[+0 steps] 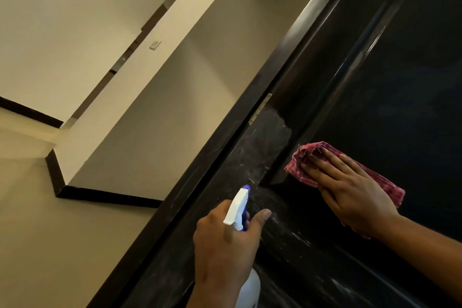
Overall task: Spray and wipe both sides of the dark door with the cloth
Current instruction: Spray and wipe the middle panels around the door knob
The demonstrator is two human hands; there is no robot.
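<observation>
droplets of spray fleck the dark door (400,82) in a whitish, streaky patch that runs along its hinge side, from just below the metal hinge (261,107) down past the person's hands. the left hand (225,240) grips a spray bottle (237,207) around its neck, fingers curled behind the white trigger head and the thumb sticking out toward the door; the blue-tipped nozzle points at the wet patch, close to the surface but apart from it, and the bottle's pale body shows below the wrist. the right hand (350,187) lies flat on a folded red cloth (390,190), its fingers (315,165) straight and spread, pressing the cloth against the door's glossy panel just beside the sprayed strip. the cloth sticks out beyond the fingertips and behind the back of the hand, and its near corner touches the raised moulding that edges the panel. the panel under and beyond the cloth looks dark and shiny, with a long highlight along the moulding. to the left of the door stands the dark door frame (200,170), then a cream wall (175,107) with a small white switch plate (155,44), black skirting (107,195) at its foot, and a pale floor (37,232).
</observation>
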